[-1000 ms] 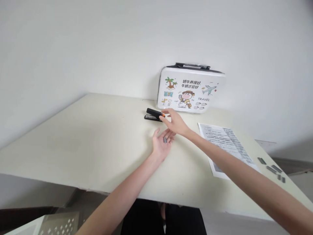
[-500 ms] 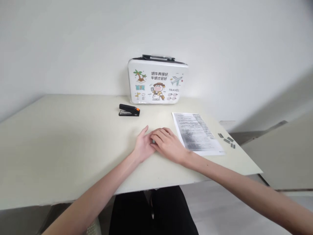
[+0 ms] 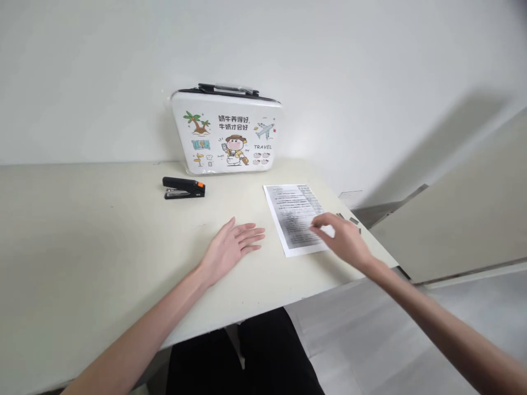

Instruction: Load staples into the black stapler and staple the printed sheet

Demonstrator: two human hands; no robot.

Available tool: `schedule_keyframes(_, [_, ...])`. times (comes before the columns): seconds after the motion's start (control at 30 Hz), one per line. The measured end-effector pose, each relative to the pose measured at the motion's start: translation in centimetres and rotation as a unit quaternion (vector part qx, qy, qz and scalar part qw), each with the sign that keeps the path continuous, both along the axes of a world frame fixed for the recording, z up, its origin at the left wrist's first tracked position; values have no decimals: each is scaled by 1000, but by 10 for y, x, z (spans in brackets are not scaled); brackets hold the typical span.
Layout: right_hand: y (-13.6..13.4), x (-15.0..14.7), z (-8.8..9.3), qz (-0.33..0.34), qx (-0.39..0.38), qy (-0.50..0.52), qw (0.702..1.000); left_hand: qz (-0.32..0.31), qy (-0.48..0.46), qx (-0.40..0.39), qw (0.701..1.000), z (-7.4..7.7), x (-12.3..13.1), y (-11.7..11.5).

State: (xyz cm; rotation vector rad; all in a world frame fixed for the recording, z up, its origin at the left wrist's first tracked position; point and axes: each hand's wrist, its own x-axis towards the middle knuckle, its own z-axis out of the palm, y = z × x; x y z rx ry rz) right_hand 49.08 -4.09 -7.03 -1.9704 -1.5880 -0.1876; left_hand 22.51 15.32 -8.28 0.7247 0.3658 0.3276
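Note:
My left hand (image 3: 230, 245) is open above the table, its fingers stretched to the right and nothing visible in them. Over the printed sheet of paper (image 3: 288, 219) hovers my right hand (image 3: 343, 236), thumb and fingertips brought together in a pinch. Whatever sits between those fingertips, if anything, is too small to make out. Several short grey staple strips (image 3: 354, 220) lie by the table's right edge, partly hidden behind my right hand. A black stapler (image 3: 184, 187) with an orange button rests to the far left of the sheet.
A white carrying case (image 3: 228, 131) with cartoon travel prints stands upright against the wall at the back of the pale table (image 3: 102, 236). The table's right edge runs close by the staple strips, with a light panel (image 3: 469, 214) beyond it.
My hands were together with a small greyish piece between them; now they are apart. My right hand has moved right over the paper, and my left hand has opened out. The view has turned right.

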Motion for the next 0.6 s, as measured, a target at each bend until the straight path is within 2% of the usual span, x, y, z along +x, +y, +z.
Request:
schedule_keyframes(0.13, [-32,83,-19,-156,-18,45,987,11,24,11,1000,4,0,0])
schedule_keyframes(0.23, [-47,114,-36,-193,-46,42,979,18,40,20,999,4,1,-1])
schedule_keyframes(0.4, [-56,125,-51,-197,-63,21,978,22,44,24,998,4,2,2])
schedule_keyframes(0.53, [-58,125,-46,-198,-23,12,980,24,45,28,998,3,1,5])
schedule_keyframes(0.6, [-60,123,-41,-204,10,7,979,28,45,53,997,2,0,9])
